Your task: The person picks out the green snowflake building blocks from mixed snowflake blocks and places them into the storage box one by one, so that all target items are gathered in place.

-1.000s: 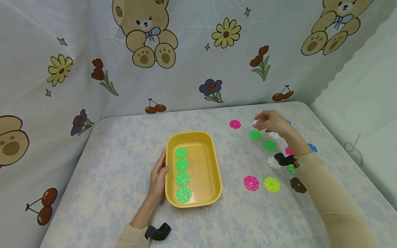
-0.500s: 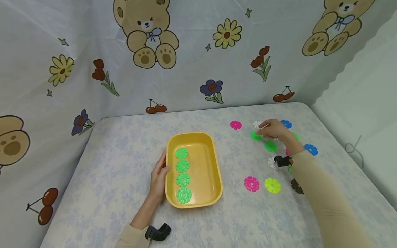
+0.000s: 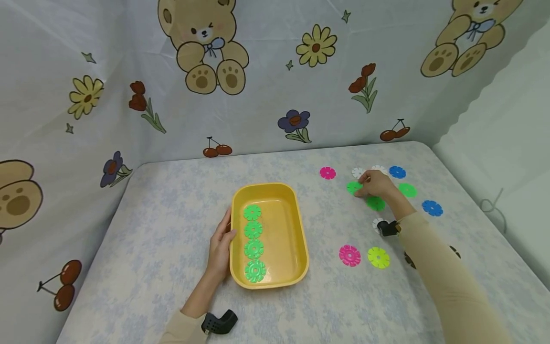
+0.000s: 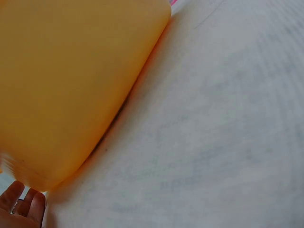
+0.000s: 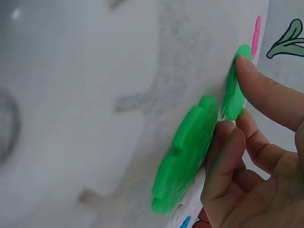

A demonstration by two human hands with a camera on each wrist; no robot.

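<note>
My left hand point(image 3: 219, 251) holds the yellow tray point(image 3: 285, 282) at its left side, thumb at the rim; in the left wrist view its fingertips point(image 4: 37, 206) touch the tray wall. Several green snowflake building discs point(image 3: 253, 230) form a column along the tray's left side. At the far right, my right hand point(image 3: 378, 185) pinches a green snowflake disc point(image 3: 353, 187) lying at table level. In the right wrist view, the thumb is on that green disc point(image 5: 233, 88) with fingers by its lower edge. A second green disc point(image 5: 183, 156) lies beside the fingers.
Loose discs lie around the right hand: pink point(image 3: 328, 173), white point(image 3: 357, 172), blue point(image 3: 397, 172) and green point(image 3: 407, 189). Nearer are a pink disc point(image 3: 350, 255), a yellow disc point(image 3: 378, 257) and brown ones partly under the sleeve. A printed cloth point(image 3: 258, 71) hangs behind the table.
My right hand has come down and nearer from above the white discs to the green disc, uncovering white, blue and green discs behind it. The left hand and tray stay put.
</note>
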